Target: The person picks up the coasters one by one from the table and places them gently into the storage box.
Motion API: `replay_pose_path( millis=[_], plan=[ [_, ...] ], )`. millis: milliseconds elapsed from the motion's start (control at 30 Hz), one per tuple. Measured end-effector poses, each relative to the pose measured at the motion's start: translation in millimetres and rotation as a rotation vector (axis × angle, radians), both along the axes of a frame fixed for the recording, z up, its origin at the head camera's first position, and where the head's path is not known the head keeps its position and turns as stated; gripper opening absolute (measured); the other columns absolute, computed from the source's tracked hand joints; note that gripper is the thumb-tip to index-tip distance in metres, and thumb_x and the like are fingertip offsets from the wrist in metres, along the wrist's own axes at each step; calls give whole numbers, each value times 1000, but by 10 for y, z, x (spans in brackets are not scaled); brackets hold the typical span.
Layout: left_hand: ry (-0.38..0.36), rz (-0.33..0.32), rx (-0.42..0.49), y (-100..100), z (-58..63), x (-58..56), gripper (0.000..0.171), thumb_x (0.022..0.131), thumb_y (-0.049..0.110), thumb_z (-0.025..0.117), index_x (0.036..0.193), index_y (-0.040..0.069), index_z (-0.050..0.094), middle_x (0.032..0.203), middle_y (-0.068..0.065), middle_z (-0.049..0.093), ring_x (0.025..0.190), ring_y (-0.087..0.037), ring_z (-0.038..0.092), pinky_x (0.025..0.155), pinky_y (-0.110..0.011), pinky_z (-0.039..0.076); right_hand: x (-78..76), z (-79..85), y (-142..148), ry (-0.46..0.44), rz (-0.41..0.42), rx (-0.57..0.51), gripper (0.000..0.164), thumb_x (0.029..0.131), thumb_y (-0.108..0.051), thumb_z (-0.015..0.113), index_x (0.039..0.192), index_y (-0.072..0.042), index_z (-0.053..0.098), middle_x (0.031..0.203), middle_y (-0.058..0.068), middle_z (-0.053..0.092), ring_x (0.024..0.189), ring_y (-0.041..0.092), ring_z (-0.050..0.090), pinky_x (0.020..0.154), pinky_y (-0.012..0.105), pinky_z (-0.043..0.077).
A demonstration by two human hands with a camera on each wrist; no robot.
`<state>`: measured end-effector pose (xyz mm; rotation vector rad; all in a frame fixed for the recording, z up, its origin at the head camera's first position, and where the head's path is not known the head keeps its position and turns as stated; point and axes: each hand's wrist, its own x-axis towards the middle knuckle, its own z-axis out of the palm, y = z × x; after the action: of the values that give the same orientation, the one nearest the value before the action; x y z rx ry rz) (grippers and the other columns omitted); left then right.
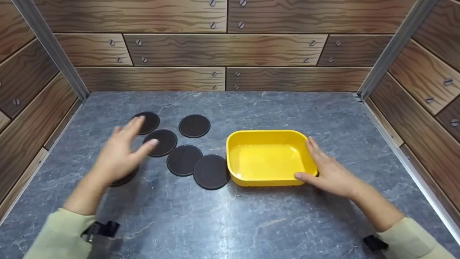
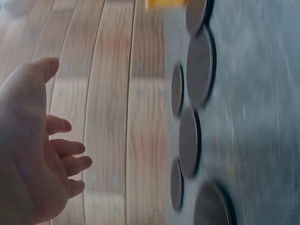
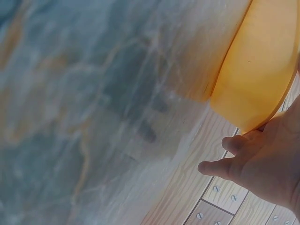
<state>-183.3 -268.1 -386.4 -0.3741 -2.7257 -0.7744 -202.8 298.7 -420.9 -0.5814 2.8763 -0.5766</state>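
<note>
Left hand (image 1: pixel 120 154) hovers over the discs, thumb spread, fingers loose, nothing held; right hand (image 1: pixel 332 174) is ungripped, fingers and thumb laid along the right end of the tub. Worktop (image 1: pixel 230 223) runs back to plank-print walls (image 1: pixel 226 50); its near edge is out of view. Yellow tub (image 1: pixel 266 182) sits right of the worktop's middle, well apart from its right edge, nothing inside. Six black discs visible on the worktop's left half: one (image 1: pixel 194 126) apart towards the far edge; four in a slanting chain from the far-left disc (image 1: pixel 141 124) down to the nearest-to-tub disc (image 1: pixel 211 172), which touches or nearly touches the tub's left wall; the last (image 1: pixel 126 178), towards the left edge, is partly hidden under the left hand, can't tell if stacked. Step in hand looks like reaching among discs while the tub is steadied. Next move likely calls for lowering the left fingers to a rim; flat discs look awkward to pinch.
</note>
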Motion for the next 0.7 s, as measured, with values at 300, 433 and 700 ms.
replay_pose_path(
  millis=[300, 433, 700],
  plan=[
    [-1, 129, 66, -677, -229, -23, 73, 104, 43, 68, 157, -1, 47, 137, -32, 64, 124, -54, 61, 106, -70, 43, -1, 3, 1, 2, 1, -1, 111, 100, -69, 59, 171, -9, -2, 176, 14, -8, 152, 58, 20, 114, 78, 23],
    [-22, 164, 109, -854, -357, -20, 72, 102, 41, 72, 154, -5, 50, 130, -31, 68, 116, -50, 68, 99, -68, 49, -2, 6, 0, 2, 0, -2, 111, 100, -68, 60, 171, -9, -2, 176, 13, -7, 152, 57, 20, 115, 77, 23],
    [-183, 183, 156, -1088, -584, -28, 78, 101, 44, 74, 155, -7, 48, 136, -31, 65, 124, -51, 62, 99, -65, 50, -5, -11, 7, -4, -8, -2, 110, 100, -69, 59, 171, -12, -3, 176, 13, -8, 152, 58, 21, 113, 78, 24]
  ],
)
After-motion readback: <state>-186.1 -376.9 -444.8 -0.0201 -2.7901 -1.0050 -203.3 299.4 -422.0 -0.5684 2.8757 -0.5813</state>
